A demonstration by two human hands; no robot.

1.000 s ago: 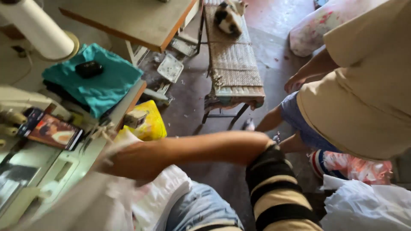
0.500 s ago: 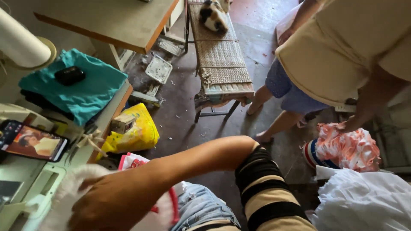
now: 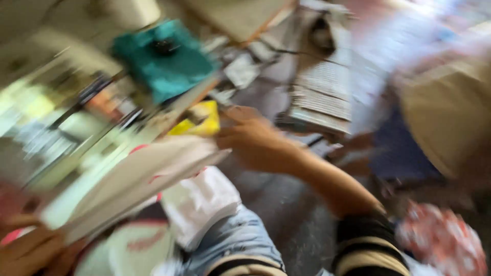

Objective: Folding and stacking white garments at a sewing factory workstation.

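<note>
Since the whole view is smeared by your head swinging, take the finer details loosely. Biggest thing in frame is the tabletop (image 3: 76, 128) on your left, a pale cluttered slab, with a folded teal cloth (image 3: 163, 61) on it that looks soft and rumpled.

Over on the right, the other person's beige top (image 3: 450, 112) fills the edge; they sit further right in the view than half a second ago.

Next, the long pale cloth panel (image 3: 133, 184). It was a bunched heap under your palm a moment back. Now it's pulled out into a flat, taut strip running from bottom left up toward the middle, so it looks spread between your two hands instead of lying in your lap. More white fabric (image 3: 199, 199) still sags over your jeans (image 3: 235, 240).

The woven bench (image 3: 322, 92) sits beyond, slatted and stiff-looking.

Your right hand (image 3: 253, 140) has come up and out from the heap; its fingers look clenched on the far tip of the panel. Just past it is a crinkly yellow bag (image 3: 202, 120).

Your left hand (image 3: 25, 250) sits under the near end; too blurred to tell whether it's gripping.
</note>
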